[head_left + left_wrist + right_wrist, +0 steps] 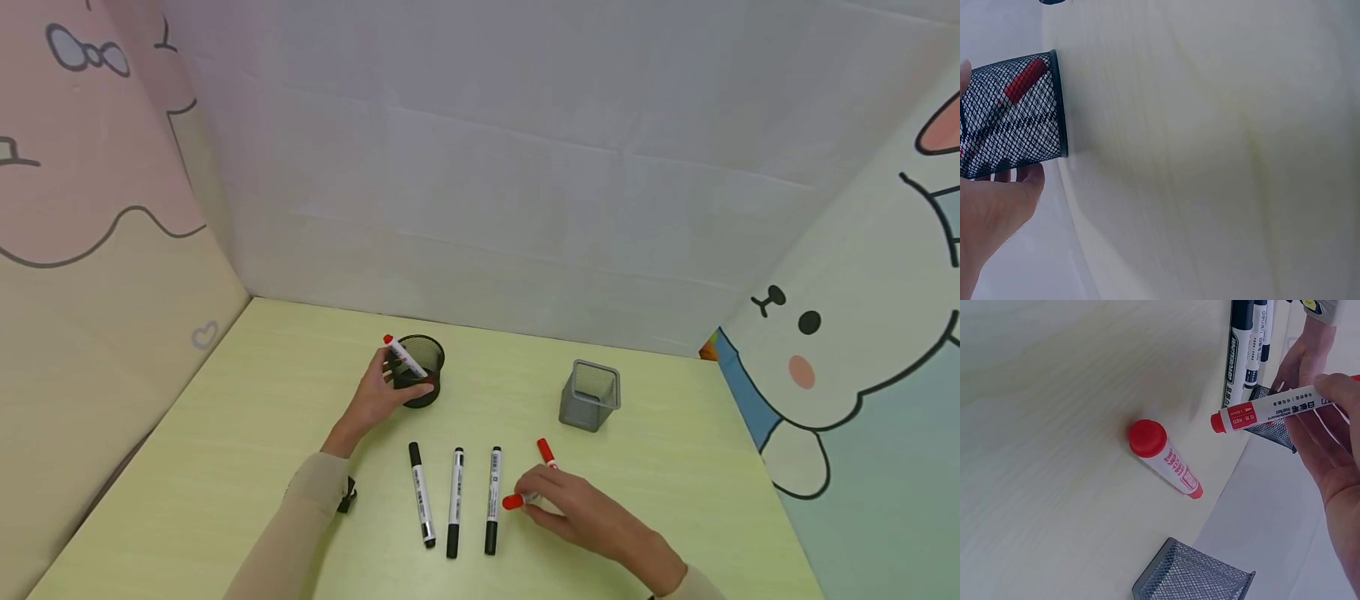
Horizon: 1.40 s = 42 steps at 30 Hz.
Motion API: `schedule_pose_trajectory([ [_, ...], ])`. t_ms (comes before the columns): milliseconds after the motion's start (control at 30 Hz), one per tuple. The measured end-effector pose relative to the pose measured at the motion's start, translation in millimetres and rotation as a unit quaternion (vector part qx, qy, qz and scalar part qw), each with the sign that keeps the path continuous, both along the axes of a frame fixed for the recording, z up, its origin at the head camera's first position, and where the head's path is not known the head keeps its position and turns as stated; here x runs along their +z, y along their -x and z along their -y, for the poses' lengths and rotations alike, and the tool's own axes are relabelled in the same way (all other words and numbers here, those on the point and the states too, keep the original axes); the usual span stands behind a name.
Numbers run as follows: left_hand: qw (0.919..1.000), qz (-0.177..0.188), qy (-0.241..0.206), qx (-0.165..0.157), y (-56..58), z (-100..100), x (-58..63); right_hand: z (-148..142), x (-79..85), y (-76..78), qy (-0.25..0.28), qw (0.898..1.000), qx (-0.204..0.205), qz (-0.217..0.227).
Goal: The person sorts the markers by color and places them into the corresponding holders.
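Note:
My left hand (375,398) grips a round black mesh pen cup (1035,125) near the back of the table, with fingers and thumb about its side. A red-capped whiteboard marker (407,358) leans inside the cup, its red end above the rim; through the mesh in the left wrist view the other red end (1024,81) shows. Over the front right, my right hand (581,512) pinches another red whiteboard marker (1272,407) between thumb and fingers. Just beyond that hand, a further red marker (1175,465) lies on the table.
Three black-capped markers, a left one (422,496), a middle one (455,504) and a right one (493,500), lie side by side between the hands. A square grey mesh pen holder (588,408) stands at the back right. Cartoon-printed side walls and a pale back wall (480,192) enclose the table.

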State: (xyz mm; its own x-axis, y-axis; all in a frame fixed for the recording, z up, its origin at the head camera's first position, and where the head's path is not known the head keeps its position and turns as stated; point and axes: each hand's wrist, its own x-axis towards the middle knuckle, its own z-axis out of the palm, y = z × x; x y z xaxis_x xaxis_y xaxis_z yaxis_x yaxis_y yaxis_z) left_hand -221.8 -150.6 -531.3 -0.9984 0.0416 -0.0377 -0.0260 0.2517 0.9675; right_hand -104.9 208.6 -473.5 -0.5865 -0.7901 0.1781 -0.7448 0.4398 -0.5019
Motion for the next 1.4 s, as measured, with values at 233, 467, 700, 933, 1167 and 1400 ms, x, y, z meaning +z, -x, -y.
schedule_pose_trajectory([
  [233,1.0000,-0.007,-0.001,-0.004,0.8,1.2,-1.5,1.9,-3.6,5.4,0.049,0.997,0.002,-0.051],
  [467,1.0000,-0.006,0.000,-0.002,0.1,0.7,-1.5,3.2,-2.9,12.4,0.108,0.991,-0.004,-0.073],
  [700,1.0000,0.000,0.001,0.000,0.2,0.4,-1.8,5.2,-1.9,23.0,0.136,0.987,-0.025,-0.080],
  [933,1.0000,0.001,0.001,0.000,-0.2,1.1,-2.0,7.0,0.6,34.0,0.158,0.982,-0.062,-0.082],
  [1167,1.0000,0.006,0.000,0.000,-0.6,1.4,-1.2,11.8,4.3,43.7,0.186,0.978,-0.079,-0.057],
  [1400,1.0000,0.005,0.002,-0.001,1.0,0.4,-1.5,18.3,9.1,52.0,0.213,0.971,-0.090,-0.056],
])
